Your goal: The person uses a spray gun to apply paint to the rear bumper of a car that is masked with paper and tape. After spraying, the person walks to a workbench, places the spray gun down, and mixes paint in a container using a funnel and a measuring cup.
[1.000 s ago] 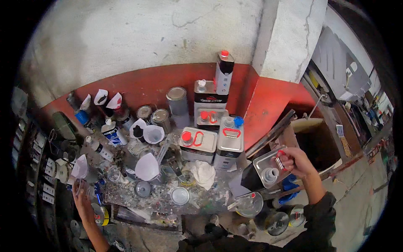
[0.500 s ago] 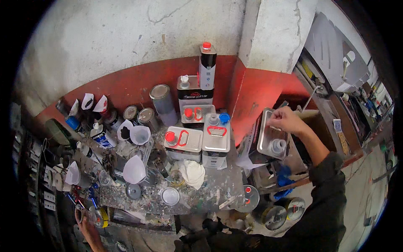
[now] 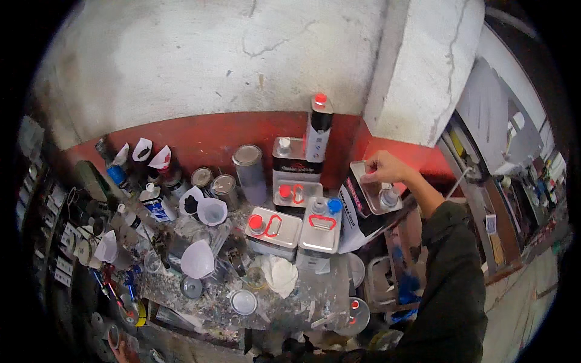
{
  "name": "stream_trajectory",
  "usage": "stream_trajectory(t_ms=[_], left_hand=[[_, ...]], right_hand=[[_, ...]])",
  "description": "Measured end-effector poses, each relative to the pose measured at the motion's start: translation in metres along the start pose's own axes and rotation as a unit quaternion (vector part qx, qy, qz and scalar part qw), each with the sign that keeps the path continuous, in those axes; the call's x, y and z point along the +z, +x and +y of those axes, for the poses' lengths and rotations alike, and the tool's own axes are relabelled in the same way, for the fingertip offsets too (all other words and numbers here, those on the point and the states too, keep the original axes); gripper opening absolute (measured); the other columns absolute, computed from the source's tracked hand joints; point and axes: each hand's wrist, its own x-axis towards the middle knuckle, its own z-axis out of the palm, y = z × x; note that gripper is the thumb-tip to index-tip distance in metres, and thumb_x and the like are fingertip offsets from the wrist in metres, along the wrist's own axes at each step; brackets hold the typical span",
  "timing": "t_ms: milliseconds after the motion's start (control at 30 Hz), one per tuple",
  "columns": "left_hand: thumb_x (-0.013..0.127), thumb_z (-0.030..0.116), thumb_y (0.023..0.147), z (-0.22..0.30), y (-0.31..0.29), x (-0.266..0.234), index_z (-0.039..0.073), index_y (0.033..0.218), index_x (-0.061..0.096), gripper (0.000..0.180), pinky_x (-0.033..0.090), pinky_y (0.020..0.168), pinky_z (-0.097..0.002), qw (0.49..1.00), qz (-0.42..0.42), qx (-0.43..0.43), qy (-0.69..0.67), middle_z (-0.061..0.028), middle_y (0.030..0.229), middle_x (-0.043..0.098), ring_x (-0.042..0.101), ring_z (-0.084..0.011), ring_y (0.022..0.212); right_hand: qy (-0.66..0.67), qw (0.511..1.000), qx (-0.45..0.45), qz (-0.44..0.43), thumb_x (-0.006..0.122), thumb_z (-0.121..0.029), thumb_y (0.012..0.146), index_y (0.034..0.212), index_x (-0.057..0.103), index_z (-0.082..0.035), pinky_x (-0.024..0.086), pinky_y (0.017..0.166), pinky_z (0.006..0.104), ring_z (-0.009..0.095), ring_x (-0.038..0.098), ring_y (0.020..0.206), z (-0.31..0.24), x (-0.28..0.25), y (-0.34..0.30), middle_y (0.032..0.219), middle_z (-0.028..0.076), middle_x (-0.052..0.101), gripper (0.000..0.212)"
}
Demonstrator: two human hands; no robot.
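Observation:
My right hand (image 3: 385, 167) is closed at the top of a rectangular metal can (image 3: 382, 192), where its handle would be; the fingers hide the grip. The can has a black, white and red side and a pale spout without a cap, and it leans beside the bench's right end. At the lower left, my left hand (image 3: 125, 352) is closed around a clear cup (image 3: 115, 336), below the bench's front edge. Nearest the held can stand a silver can with a red handle (image 3: 319, 235), a blue cap (image 3: 334, 206) on its top, and a red-capped can (image 3: 275, 228).
The paint-stained bench (image 3: 275, 311) bears a white rag (image 3: 281, 277), a round lid (image 3: 244, 302), paper strainers (image 3: 198, 259) and several paint tins (image 3: 247, 156). A slim red-capped can (image 3: 319, 130) stands atop another can. Shelving (image 3: 484, 242) lines the right side.
The held can has shifted left toward the bench cans, showing more of its printed side. The whole view has shifted. My left hand sits lower in the picture, still with the clear cup.

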Motion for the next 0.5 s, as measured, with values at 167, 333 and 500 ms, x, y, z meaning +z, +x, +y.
stream_trajectory(t_ms=[167,333,500], left_hand=[[0.025,0.047,0.105,-0.026,-0.037,-0.098,0.012,0.148,0.039,0.058,0.053,0.088,-0.0435,0.96,-0.089,-0.039,-0.263,-0.0208,0.153,0.031,0.051,-0.039,0.121],[0.023,0.048,0.104,-0.014,-0.07,-0.089,0.011,0.146,0.041,0.059,0.052,0.091,-0.0509,0.898,-0.079,0.169,0.4,-0.0212,0.152,0.03,0.043,-0.0382,0.131],[0.028,0.047,0.103,0.015,-0.077,-0.03,0.011,0.144,0.044,0.057,0.051,0.092,-0.0538,0.905,-0.07,0.19,0.375,-0.0225,0.152,0.028,0.044,-0.0423,0.129]], right_hand=[[-0.026,0.998,-0.042,0.038,0.078,-0.029,0.067,0.065,0.063,0.001,0.044,0.054,0.0343,0.017,0.053,0.054,0.032,0.012,0.052,0.057,0.01,0.056,0.033],[-0.051,0.997,-0.02,0.058,0.079,-0.026,0.068,0.064,0.064,0.001,0.043,0.051,0.0343,0.013,0.052,0.052,0.04,0.024,0.099,0.056,0.009,0.057,0.031],[-0.035,0.994,0.024,0.099,0.079,-0.026,0.069,0.067,0.064,0.001,0.047,0.055,0.035,0.018,0.057,0.055,0.055,0.03,0.125,0.058,0.012,0.059,0.031]])
